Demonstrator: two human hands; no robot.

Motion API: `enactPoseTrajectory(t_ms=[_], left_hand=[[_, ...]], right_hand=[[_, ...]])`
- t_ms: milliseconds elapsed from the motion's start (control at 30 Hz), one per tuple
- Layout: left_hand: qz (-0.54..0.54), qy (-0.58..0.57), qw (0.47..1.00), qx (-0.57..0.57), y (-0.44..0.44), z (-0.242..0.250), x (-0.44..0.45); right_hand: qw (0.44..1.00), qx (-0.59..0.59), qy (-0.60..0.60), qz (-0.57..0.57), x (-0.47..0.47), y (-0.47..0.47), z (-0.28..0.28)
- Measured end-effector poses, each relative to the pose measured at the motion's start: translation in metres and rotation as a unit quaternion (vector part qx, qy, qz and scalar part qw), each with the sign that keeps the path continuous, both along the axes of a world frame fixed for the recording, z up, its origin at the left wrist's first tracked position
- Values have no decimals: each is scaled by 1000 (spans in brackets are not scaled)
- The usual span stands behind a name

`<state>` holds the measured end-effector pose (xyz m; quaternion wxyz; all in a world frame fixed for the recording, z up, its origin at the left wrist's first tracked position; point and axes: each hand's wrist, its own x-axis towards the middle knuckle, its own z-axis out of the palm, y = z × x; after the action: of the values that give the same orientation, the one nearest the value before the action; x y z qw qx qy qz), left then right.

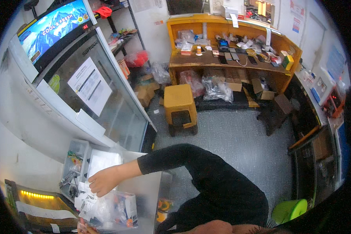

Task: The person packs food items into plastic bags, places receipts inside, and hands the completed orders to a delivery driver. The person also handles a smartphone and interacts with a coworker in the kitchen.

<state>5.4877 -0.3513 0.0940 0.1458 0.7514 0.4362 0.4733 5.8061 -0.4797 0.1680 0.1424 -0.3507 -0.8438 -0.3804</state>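
Note:
My right hand [105,180], in a black sleeve, reaches over white printed labels [86,204] on a pale counter [146,190]. Its fingers curl down beside a label, and whether they grip one is unclear. Only part of my left hand [86,227] shows at the bottom edge, below the labels; its hold cannot be made out. Clear plastic bags [105,209] lie between the labels and a blue, white and orange package [126,209]. Behind my right hand are white sheets [105,161] and a clear plastic bin [74,155] with small packets and metal utensils.
A glass-door refrigerator [120,117] rises beyond the counter. A yellow plastic stool [180,102] stands on the grey floor, before a wooden desk [222,63] bearing phones and cables. A green bin [289,210] is at lower right, and a yellow-lit case [38,201] is at lower left.

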Motion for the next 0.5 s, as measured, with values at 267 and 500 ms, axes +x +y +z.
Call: enactPoseTrajectory(t_ms=[267,500], left_hand=[[-244,211,885,-336,-87,37,112],[-220,104,954,177,-98,55,142]], right_hand=[[742,-221,567,281,5,21,-103],[678,-528,390,332,10,20,-77]])
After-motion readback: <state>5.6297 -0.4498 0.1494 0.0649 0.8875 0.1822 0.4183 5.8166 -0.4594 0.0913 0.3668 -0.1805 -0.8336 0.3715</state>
